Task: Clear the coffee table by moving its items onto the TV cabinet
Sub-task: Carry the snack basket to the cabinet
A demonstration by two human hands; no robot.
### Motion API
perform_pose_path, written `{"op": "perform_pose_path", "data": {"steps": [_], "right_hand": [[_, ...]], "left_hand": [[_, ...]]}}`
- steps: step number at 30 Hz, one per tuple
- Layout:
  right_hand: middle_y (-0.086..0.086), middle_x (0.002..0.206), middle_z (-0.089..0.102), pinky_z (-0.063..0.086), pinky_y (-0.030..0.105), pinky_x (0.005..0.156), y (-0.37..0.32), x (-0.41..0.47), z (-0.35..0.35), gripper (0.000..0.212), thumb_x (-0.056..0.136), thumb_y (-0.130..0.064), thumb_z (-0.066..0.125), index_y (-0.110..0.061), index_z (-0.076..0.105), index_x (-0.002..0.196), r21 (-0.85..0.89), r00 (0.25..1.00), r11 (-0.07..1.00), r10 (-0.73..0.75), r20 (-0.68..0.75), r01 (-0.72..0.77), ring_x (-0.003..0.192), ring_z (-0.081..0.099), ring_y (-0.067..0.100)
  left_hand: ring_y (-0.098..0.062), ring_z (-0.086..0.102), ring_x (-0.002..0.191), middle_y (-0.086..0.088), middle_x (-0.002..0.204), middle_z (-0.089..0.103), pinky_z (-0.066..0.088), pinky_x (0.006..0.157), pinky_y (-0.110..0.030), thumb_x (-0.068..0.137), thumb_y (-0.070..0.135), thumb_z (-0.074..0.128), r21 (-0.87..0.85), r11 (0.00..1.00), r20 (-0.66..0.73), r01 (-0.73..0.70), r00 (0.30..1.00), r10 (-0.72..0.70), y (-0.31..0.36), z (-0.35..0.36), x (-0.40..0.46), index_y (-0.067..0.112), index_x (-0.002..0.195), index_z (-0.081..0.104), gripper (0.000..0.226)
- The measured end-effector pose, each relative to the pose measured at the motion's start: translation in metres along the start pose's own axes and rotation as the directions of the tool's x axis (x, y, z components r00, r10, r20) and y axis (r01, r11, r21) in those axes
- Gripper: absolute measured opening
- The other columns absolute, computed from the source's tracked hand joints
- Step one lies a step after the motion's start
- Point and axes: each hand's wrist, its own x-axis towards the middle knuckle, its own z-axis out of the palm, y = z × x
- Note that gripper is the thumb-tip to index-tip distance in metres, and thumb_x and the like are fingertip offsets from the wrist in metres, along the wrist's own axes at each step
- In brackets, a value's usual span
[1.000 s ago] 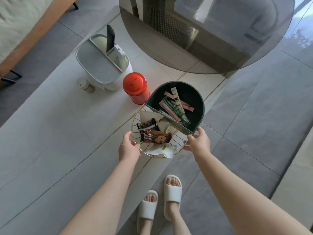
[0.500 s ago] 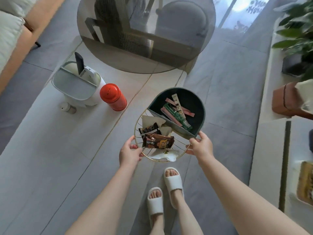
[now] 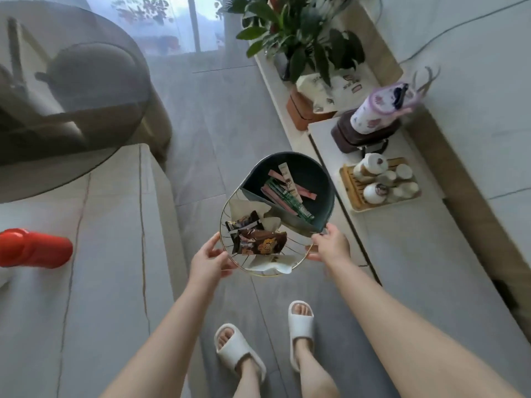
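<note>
Round gold-wire snack basket with dark green half-bowl (image 3: 304, 179), being carried over the floor between coffee table (image 3: 115, 225) and TV cabinet (image 3: 416, 254), left hand (image 3: 208, 261) and right hand (image 3: 330, 245) pinching its rim; next calling for lowering onto the cabinet's bare near edge.

The red canister (image 3: 34, 248) is cut by the left edge; the sachets' (image 3: 287, 191) print seems too small to read.

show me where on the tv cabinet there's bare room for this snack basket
Bare room: the cabinet top nearer the person than the tea tray, beside the right hand. Crowded: beyond it, the tea tray, a blender, a tissue box and a plant fill the far end.
</note>
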Motion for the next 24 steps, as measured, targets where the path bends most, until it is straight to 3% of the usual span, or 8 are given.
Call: {"op": "perform_pose_path", "data": {"steps": [3, 7, 9, 12, 17, 24], "right_hand": [[0.014, 0.122, 0.059, 0.061, 0.037, 0.063, 0.013, 0.007, -0.053, 0.051, 0.091, -0.003, 0.050, -0.013, 0.038, 0.140, 0.062, 0.997, 0.998, 0.020, -0.076, -0.015, 0.093, 0.067, 0.034], [0.008, 0.117, 0.057, 0.058, 0.027, 0.048, 0.035, 0.019, -0.121, 0.053, 0.090, -0.002, 0.051, -0.013, 0.039, 0.140, 0.116, 0.979, 0.992, 0.065, -0.194, -0.043, 0.083, 0.067, 0.029], [0.012, 0.121, 0.056, 0.060, 0.033, 0.056, 0.049, 0.029, -0.155, 0.054, 0.090, -0.002, 0.050, -0.013, 0.036, 0.141, 0.145, 0.970, 0.987, 0.097, -0.224, -0.065, 0.084, 0.068, 0.030], [0.015, 0.116, 0.059, 0.060, 0.043, 0.067, 0.071, 0.048, -0.206, 0.055, 0.091, -0.001, 0.049, -0.013, 0.034, 0.142, 0.200, 0.957, 0.974, 0.158, -0.244, -0.109, 0.084, 0.069, 0.033], [0.019, 0.132, 0.054, 0.059, 0.036, 0.060, 0.101, 0.088, -0.278, 0.056, 0.092, -0.003, 0.051, -0.014, 0.032, 0.143, 0.272, 0.943, 0.950, 0.224, -0.246, -0.155, 0.093, 0.067, 0.034], [0.021, 0.128, 0.055, 0.058, 0.034, 0.059, 0.132, 0.154, -0.351, 0.052, 0.091, -0.001, 0.052, -0.010, 0.038, 0.140, 0.287, 0.923, 0.933, 0.291, -0.253, -0.215, 0.096, 0.066, 0.037]], "left_hand": [[-0.022, 0.060, 0.066, -0.009, 0.097, 0.058, 0.050, 0.067, -0.032, 0.093, -0.001, 0.048, 0.050, 0.999, 0.104, -0.004, 0.995, -0.001, 0.007, 0.050, -0.006, 0.018, 0.141, 0.039, 0.052], [-0.022, 0.061, 0.066, -0.004, 0.089, 0.059, 0.051, 0.067, -0.032, 0.093, 0.001, 0.049, 0.102, 0.995, 0.202, 0.015, 0.979, -0.035, 0.007, 0.123, -0.011, 0.020, 0.141, 0.040, 0.053], [-0.022, 0.062, 0.068, -0.003, 0.087, 0.059, 0.051, 0.068, -0.032, 0.092, 0.001, 0.050, 0.129, 0.991, 0.251, 0.030, 0.966, -0.062, 0.005, 0.160, -0.015, 0.022, 0.141, 0.039, 0.054], [-0.022, 0.063, 0.073, -0.011, 0.102, 0.063, 0.052, 0.070, -0.032, 0.091, 0.002, 0.051, 0.190, 0.981, 0.315, 0.045, 0.943, -0.105, -0.002, 0.215, -0.023, 0.025, 0.141, 0.038, 0.057], [-0.020, 0.063, 0.074, -0.014, 0.110, 0.065, 0.053, 0.070, -0.032, 0.091, 0.003, 0.050, 0.276, 0.960, 0.307, 0.055, 0.941, -0.142, -0.015, 0.305, -0.026, 0.027, 0.143, 0.035, 0.059], [-0.016, 0.058, 0.074, -0.003, 0.103, 0.058, 0.051, 0.067, -0.029, 0.093, -0.001, 0.041, 0.389, 0.919, 0.245, 0.060, 0.955, -0.166, -0.035, 0.419, -0.012, 0.022, 0.144, 0.034, 0.057]]}}
